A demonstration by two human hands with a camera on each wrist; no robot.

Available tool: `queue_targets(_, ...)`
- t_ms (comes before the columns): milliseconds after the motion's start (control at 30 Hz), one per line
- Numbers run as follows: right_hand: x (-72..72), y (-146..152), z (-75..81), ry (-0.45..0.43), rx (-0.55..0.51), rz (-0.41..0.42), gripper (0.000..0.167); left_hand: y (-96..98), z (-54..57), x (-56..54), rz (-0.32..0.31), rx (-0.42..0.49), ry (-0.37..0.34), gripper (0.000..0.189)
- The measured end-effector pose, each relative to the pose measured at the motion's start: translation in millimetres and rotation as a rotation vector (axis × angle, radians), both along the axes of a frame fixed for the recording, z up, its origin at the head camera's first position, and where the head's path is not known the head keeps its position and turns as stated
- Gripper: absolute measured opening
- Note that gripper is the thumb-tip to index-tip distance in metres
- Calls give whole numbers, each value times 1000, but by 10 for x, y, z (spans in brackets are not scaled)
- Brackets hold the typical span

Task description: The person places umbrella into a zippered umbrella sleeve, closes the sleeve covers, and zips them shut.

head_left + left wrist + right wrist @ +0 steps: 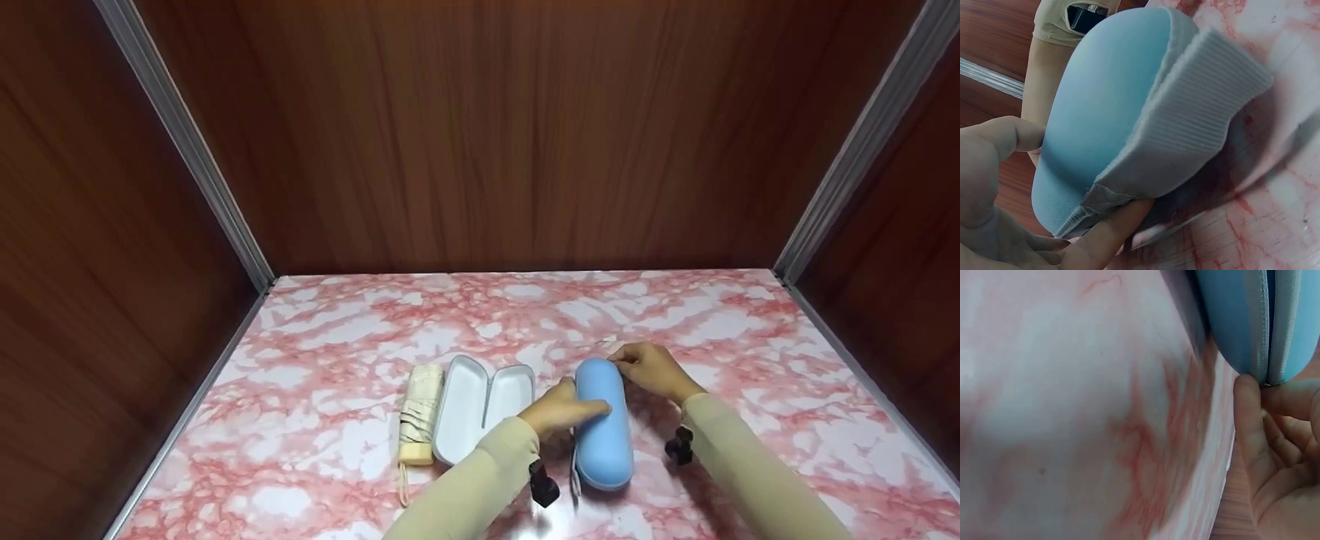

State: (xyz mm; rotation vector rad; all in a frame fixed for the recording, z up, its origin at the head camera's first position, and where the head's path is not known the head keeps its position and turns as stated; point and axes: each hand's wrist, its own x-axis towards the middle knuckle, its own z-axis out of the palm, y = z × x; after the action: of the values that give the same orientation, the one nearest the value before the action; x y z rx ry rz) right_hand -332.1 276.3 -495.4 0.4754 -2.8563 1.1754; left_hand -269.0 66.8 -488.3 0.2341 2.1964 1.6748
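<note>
A long, rounded blue zip case (604, 431) stands a little right of the middle of the table. My left hand (562, 409) grips it from the left, thumb over the top. In the left wrist view a ribbed grey band (1185, 112) runs along the side of the case, and fingers lie against it. At the far end my right hand (656, 369) pinches the zipper pull between thumb and finger. The right wrist view shows the grey zipper edges (1258, 332) slightly parted above those fingertips; the pull itself is mostly hidden.
Left of my left hand lies an opened pale grey case (463, 412), its two halves spread apart. Beside it is a folded cream umbrella (422, 397) with a yellow handle and wrist loop. The red-and-white marbled table (315, 420) is enclosed by brown wood panels (480, 135).
</note>
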Motion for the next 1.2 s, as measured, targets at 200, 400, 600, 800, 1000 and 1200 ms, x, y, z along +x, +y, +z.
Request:
queue_targets(200,50,31,7,-142,-110,-44,16,7,-21,3,-16,21,-2,50)
queue_targets(400,106,55,-36,-274,-265,-28,19,6,-35,12,-11,53,-34,49)
queue_targets(600,167,117,-5,-251,-173,2,15,14,-33,20,2,27,-16,50)
queue_targets(800,181,145,28,-80,-18,43,7,5,-20,10,-6,8,6,53)
queue_targets(1000,193,126,9,33,69,75,8,11,-15,16,-10,1,0,64)
queue_targets(1200,193,115,1,93,127,89,14,1,-21,15,-74,59,15,60)
